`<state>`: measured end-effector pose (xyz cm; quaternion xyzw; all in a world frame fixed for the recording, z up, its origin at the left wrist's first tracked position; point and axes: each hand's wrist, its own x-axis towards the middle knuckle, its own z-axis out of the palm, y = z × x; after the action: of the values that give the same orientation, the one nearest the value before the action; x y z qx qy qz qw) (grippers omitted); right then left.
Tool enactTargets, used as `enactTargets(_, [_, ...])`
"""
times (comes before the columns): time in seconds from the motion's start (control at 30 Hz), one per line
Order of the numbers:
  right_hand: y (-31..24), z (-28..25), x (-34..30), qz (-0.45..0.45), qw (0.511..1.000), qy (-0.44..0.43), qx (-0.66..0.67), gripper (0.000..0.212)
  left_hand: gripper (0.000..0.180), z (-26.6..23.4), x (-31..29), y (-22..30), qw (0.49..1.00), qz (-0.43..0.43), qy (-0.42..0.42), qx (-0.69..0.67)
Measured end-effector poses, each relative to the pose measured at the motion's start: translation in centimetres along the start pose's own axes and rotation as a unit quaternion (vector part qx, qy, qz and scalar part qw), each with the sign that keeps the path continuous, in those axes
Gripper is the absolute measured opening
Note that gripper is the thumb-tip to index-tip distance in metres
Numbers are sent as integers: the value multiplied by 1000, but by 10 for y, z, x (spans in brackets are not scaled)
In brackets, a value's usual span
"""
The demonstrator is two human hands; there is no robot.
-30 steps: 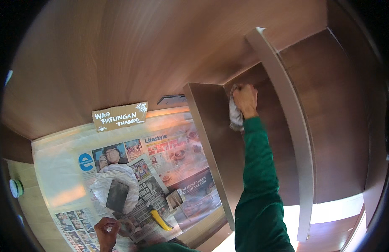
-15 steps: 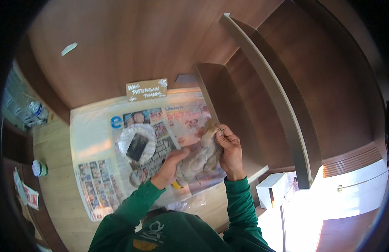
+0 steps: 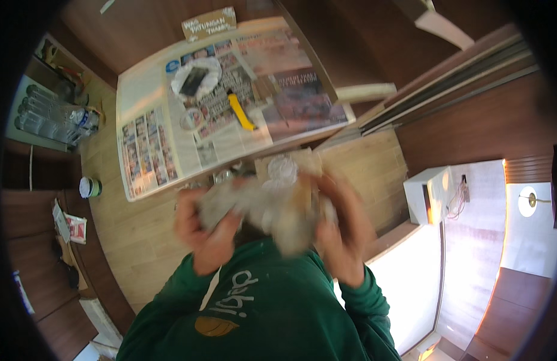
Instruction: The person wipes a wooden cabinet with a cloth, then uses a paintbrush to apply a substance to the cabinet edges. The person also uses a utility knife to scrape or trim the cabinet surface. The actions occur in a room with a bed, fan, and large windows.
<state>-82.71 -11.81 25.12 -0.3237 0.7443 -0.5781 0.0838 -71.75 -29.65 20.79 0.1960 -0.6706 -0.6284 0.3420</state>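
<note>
Both my hands are raised close to my chest and are blurred by motion. My left hand (image 3: 200, 231) and my right hand (image 3: 344, 234) grip a crumpled pale cloth (image 3: 263, 204) stretched between them. Green sleeves and a green shirt fill the lower middle of the view. Below the hands lies a sheet of newspaper (image 3: 218, 114) spread on the wooden floor, carrying a yellow utility knife (image 3: 241, 112), a clear plastic bag with a dark object (image 3: 194, 78) and a small round lid (image 3: 191, 118).
A cardboard sign (image 3: 209, 24) stands at the newspaper's far edge. Several plastic bottles (image 3: 46, 117) sit at the left, and a small green can (image 3: 90, 187) stands on the floor. A white box-shaped device (image 3: 432, 195) is at the right. Dark wood panels (image 3: 471, 90) rise at the upper right.
My right hand came down from the wood panel with the cloth; both hands now hold it near my chest. My view has tilted down toward the floor.
</note>
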Motion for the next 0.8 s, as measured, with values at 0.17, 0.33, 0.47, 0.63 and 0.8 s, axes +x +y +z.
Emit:
enactTargets(0.17, [116,27,-83,408,747,58,521,46,35,33,-80,-90,947,52,-284,143])
enactTargets(0.33, [183,50,-166,502,786,88,349,34,47,2,-144,-137,932,-221,-280,69])
enactTargets(0.47, [215,96,-202,523,788,54,320,31,50,-30,-165,-174,887,-307,-326,115])
enactTargets(0.63, [243,162,-220,531,827,-7,183,35,41,-73,-177,-240,859,-346,-361,112])
enactTargets(0.8, [269,190,-264,622,754,3,211,32,39,-155,-170,-304,857,-346,-307,229])
